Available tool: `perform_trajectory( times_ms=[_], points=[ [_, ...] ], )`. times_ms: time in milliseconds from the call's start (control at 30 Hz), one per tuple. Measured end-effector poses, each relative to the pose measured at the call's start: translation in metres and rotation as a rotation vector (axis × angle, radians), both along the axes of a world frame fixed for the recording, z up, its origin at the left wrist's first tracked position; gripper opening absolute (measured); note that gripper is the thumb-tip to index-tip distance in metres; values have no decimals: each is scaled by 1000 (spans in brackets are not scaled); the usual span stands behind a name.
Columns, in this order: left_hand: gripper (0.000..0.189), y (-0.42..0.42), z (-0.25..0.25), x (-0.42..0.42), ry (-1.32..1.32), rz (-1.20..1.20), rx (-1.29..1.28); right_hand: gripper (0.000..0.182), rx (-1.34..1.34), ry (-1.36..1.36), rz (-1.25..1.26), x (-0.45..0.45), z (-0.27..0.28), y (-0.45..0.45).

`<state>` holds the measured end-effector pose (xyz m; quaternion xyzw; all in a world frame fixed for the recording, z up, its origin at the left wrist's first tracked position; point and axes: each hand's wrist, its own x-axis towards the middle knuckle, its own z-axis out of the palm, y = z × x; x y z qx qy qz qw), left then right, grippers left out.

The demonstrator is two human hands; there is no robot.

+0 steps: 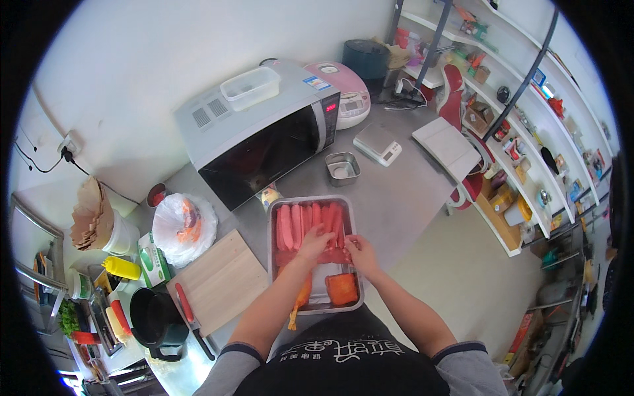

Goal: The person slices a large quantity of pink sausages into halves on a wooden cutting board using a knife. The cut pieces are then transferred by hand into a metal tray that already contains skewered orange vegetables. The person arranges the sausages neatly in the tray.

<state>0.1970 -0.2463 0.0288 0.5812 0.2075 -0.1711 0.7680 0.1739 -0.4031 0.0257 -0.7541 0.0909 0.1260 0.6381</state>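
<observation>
A rectangular metal tray [352,218] lies directly before me. In its far half, long pink and red sausages [296,222] lie side by side in a row. A flat, dark red strip [290,257], perhaps sausage or plastic film, crosses the near ends of the row. My left hand [316,245] is over the middle of the sausages, fingers bent down at them. At the right rim, my right hand [362,253] has its fingertips pinched together by the red strip; whether either hand grips anything is too small to tell. An orange-brown breaded block [342,289] and a long orange fried piece [303,296] occupy the tray's near half.
Left of the tray is a wooden cutting board [225,282] with a red-handled knife [184,303] at its edge. A black pitcher [157,317] stands beside it. Behind are a microwave [262,143], a small steel container [342,169] and a digital scale [377,143]. The table's edge runs along the right.
</observation>
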Motion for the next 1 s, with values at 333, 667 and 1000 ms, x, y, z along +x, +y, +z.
perform_trajectory(
  times_ms=[333,667,1000],
  points=[
    [38,83,-20,-88,-333,187,692,41,-667,-424,354,20,-22,-9],
    [40,271,-42,-232,156,553,1690,40,-595,-488,325,25,-19,28],
    [36,320,-40,-226,499,226,1697,32,-404,-309,101,1,-16,-18]
  ],
)
